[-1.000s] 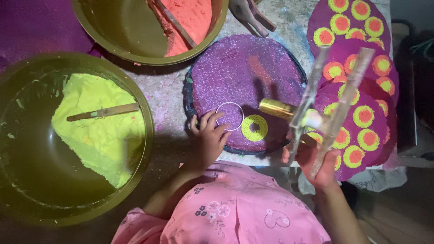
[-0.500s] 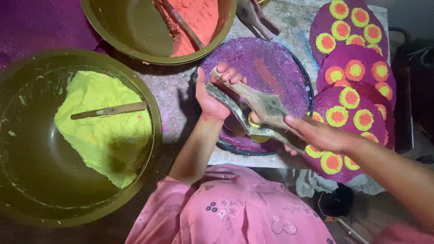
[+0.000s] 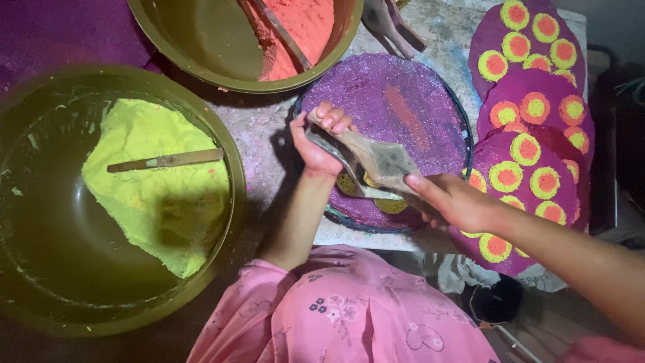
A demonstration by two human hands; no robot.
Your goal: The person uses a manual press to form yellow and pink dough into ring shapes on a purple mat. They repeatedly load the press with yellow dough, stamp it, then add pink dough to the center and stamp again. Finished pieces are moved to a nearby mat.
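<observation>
I saw both hands closed on a flat metal tool (image 3: 376,165) over the purple disc (image 3: 410,101): the left hand (image 3: 319,144) gripped its far end, the right hand (image 3: 457,202) its near end. The speckled bench (image 3: 259,124) carried a bowl of green powder (image 3: 151,185), a bowl of orange powder (image 3: 302,23) and stacked dotted discs (image 3: 531,128). The room beyond was dim.

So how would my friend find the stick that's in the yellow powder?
Look at the big olive bowl on the left side, the one with yellow-green powder. A flat stick lies across the top of that powder. The other bowl up top holds orange powder instead.
</observation>
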